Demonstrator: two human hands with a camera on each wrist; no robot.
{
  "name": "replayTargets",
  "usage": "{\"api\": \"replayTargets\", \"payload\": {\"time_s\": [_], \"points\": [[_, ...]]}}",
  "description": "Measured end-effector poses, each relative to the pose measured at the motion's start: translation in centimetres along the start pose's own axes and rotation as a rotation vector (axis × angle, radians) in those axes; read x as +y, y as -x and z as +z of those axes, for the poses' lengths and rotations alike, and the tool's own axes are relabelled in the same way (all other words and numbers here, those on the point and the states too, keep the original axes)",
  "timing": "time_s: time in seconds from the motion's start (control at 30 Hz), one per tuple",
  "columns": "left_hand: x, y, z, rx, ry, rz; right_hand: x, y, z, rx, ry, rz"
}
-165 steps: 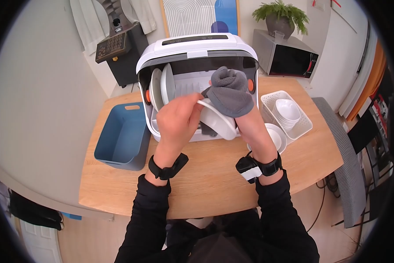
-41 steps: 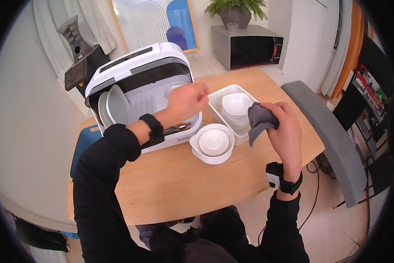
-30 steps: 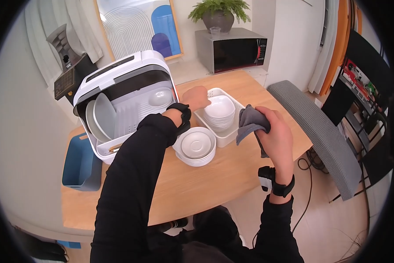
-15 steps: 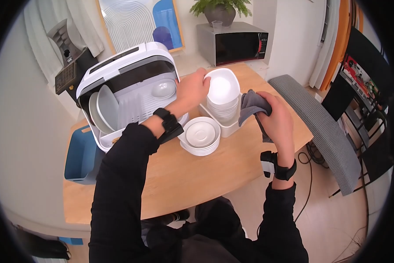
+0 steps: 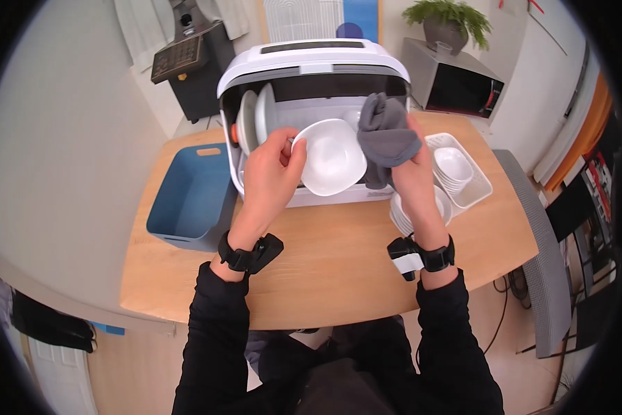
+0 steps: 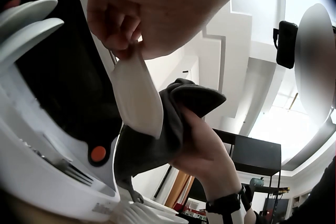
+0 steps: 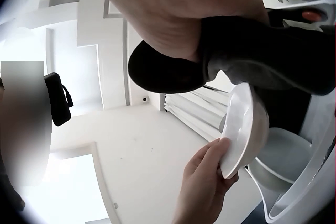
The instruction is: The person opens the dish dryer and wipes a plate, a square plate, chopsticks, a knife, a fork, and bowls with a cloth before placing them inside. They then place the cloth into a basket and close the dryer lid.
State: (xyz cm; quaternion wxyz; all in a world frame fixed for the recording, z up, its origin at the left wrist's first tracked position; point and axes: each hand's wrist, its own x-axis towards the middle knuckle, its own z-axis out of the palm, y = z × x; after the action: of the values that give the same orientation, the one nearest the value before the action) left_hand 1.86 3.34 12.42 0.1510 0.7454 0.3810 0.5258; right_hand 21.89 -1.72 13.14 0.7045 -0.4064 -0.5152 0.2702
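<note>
My left hand [image 5: 271, 173] pinches the rim of a white squarish bowl [image 5: 333, 158], tilted in front of the white dish cabinet [image 5: 314, 54]. Close to the bowl's right side, my right hand [image 5: 416, 181] grips a bunched grey cloth [image 5: 387, 131]. The left wrist view has the bowl [image 6: 137, 95] hanging from the left fingers beside the cloth [image 6: 152, 148]. In the right wrist view the left hand [image 7: 206, 182] holds the bowl [image 7: 247, 132] by its edge, with the dark cloth [image 7: 252, 50] above it. Two plates [image 5: 264, 114] stand upright inside the cabinet at the left.
A blue bin [image 5: 192, 197] stands left of the cabinet. On the right, a white basket [image 5: 478, 188] holds stacked small bowls [image 5: 454, 166]; another stack of white dishes [image 5: 443, 205] is partly behind my right forearm. A microwave [image 5: 456, 83] stands at the back right.
The left hand has carried the bowl from above the basket leftward to the cabinet's front. The right hand and cloth have come beside the bowl. The head view has turned back toward the cabinet.
</note>
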Motion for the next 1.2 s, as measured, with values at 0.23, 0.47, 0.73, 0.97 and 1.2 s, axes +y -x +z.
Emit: {"api": "replayTargets", "payload": {"time_s": [0.23,0.47,0.73,0.97,1.2], "points": [[-2.7,-0.5,-2.5,0.07,-0.311,0.217,3.2,-2.0,5.2,-0.363,-0.042,0.229],[-3.0,-0.8,-2.3,0.043,-0.271,0.261,5.5,-3.0,5.6,-0.404,0.299,-0.195],[-1.2,0.2,-1.7,-0.084,-0.362,0.075,1.4,-2.3,5.5,-0.2,0.286,-0.234],[0.4,1.2,-3.6,-0.054,-0.924,0.481,0.5,-0.4,6.5,-0.402,0.642,-0.578],[0.1,0.3,-3.2,0.288,-0.736,0.664,-0.6,-1.0,5.5,-0.366,0.537,-0.094]]}}
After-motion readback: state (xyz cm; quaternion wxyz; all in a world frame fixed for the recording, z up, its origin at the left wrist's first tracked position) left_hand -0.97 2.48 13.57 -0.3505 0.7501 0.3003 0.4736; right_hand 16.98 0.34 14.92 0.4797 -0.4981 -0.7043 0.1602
